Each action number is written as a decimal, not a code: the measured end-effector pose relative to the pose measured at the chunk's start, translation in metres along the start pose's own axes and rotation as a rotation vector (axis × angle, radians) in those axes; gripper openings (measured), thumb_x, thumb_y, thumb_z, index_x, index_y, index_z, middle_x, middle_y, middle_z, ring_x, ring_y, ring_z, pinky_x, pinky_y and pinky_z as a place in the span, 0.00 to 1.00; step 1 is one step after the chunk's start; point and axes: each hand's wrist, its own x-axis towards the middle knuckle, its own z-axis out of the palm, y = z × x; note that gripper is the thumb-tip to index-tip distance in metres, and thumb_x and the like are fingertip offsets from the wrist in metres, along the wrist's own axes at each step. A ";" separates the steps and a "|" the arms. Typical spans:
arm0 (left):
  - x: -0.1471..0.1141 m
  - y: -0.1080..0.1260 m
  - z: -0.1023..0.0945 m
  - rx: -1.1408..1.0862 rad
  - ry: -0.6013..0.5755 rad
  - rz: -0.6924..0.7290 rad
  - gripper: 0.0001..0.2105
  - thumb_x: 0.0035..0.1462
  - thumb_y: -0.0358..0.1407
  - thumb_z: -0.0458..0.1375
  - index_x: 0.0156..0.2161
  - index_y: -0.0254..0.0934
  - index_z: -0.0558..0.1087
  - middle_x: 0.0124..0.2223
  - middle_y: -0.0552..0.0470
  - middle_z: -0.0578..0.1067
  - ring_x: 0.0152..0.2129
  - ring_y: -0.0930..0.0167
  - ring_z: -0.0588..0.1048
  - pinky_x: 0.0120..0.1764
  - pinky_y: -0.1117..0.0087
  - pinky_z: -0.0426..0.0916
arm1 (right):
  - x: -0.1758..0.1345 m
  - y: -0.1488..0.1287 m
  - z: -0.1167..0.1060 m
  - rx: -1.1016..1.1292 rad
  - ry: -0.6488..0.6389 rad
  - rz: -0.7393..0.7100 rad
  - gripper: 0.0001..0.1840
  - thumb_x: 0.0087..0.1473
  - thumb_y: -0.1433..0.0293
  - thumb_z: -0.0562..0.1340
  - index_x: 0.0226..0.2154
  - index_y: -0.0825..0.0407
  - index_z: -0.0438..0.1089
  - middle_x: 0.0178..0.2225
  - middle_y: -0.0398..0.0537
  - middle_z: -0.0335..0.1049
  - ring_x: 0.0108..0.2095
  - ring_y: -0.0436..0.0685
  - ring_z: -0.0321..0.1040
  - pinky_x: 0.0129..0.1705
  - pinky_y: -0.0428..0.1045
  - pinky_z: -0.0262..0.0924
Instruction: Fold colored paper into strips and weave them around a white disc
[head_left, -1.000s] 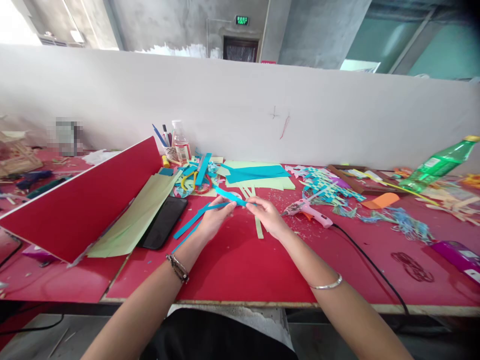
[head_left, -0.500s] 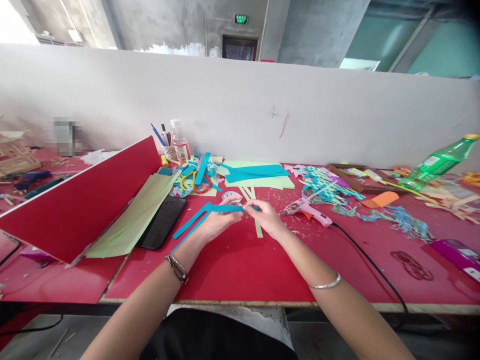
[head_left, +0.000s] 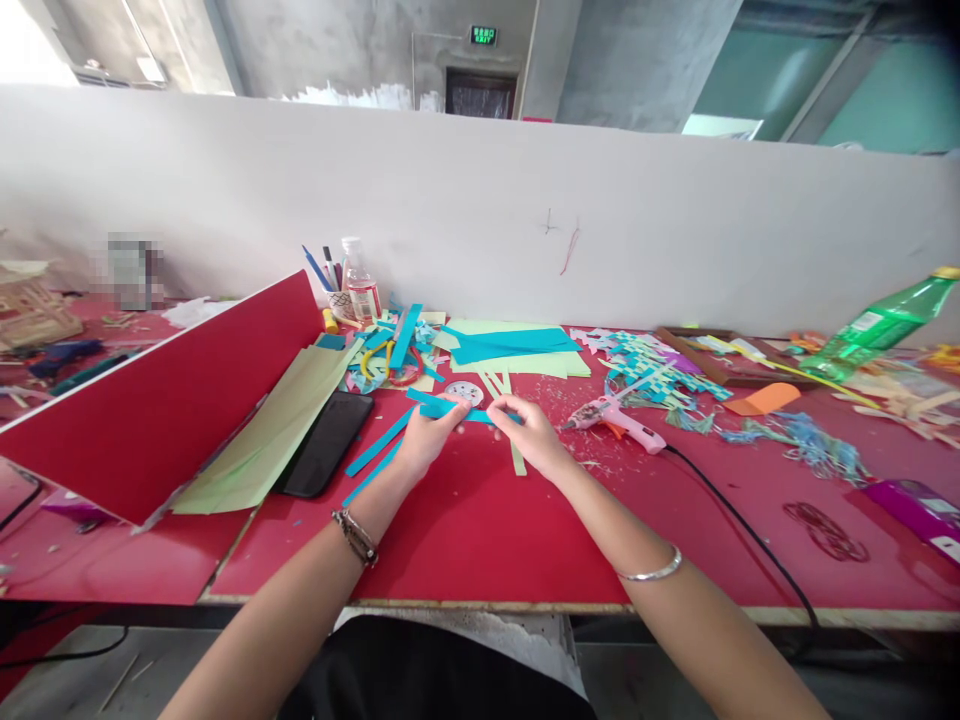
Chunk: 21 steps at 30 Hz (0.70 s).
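Note:
Between my two hands stretches a blue paper strip (head_left: 480,415), held above the red table. My left hand (head_left: 429,437) pinches it with the thumb on top, and its end sticks out past the fingers to the left. At the strip's right part, my right hand (head_left: 525,430) closes thumb and fingertips on it. Two more blue paper strips (head_left: 379,445) lie on the table left of my left hand. Pale green paper strips (head_left: 517,458) lie partly behind my right hand. Just beyond my fingers rests a round white disc (head_left: 466,392).
A pink glue gun (head_left: 626,428) lies to the right with its black cord. To the left are a black phone (head_left: 326,445), green paper sheets (head_left: 262,435) and a red board (head_left: 187,400). Scissors (head_left: 394,365), paper scraps and a bottle (head_left: 360,285) stand behind.
My left hand has turned over, its thumb now on top of the strip. The strip's left end now points up and left, and more of the white disc shows.

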 end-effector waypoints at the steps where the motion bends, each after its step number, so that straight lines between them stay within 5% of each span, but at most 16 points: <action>1: 0.000 0.001 0.000 0.013 0.000 0.007 0.11 0.42 0.40 0.59 0.23 0.32 0.69 0.15 0.60 0.64 0.14 0.80 0.61 0.20 0.78 0.56 | 0.000 0.000 0.000 0.023 -0.012 0.001 0.10 0.48 0.61 0.55 0.27 0.52 0.63 0.23 0.41 0.61 0.24 0.48 0.59 0.27 0.44 0.54; 6: -0.001 -0.001 0.001 0.036 -0.024 0.031 0.11 0.41 0.41 0.60 0.24 0.33 0.70 0.16 0.59 0.66 0.15 0.79 0.64 0.21 0.77 0.58 | 0.000 0.001 0.001 0.019 -0.144 0.052 0.13 0.47 0.61 0.56 0.31 0.53 0.67 0.20 0.40 0.60 0.22 0.47 0.56 0.26 0.44 0.53; 12: 0.003 -0.009 -0.002 0.041 -0.014 0.037 0.13 0.42 0.42 0.59 0.30 0.33 0.72 0.23 0.54 0.73 0.20 0.75 0.69 0.28 0.74 0.63 | 0.000 0.001 -0.002 -0.013 -0.086 0.072 0.13 0.48 0.61 0.56 0.25 0.54 0.66 0.18 0.39 0.56 0.19 0.46 0.53 0.22 0.43 0.49; 21: -0.002 -0.004 -0.002 0.172 -0.030 0.094 0.11 0.41 0.41 0.60 0.19 0.33 0.71 0.16 0.57 0.68 0.15 0.78 0.63 0.21 0.77 0.57 | -0.001 0.001 0.001 0.063 -0.168 0.028 0.13 0.48 0.60 0.55 0.28 0.53 0.66 0.21 0.41 0.62 0.22 0.47 0.59 0.27 0.45 0.55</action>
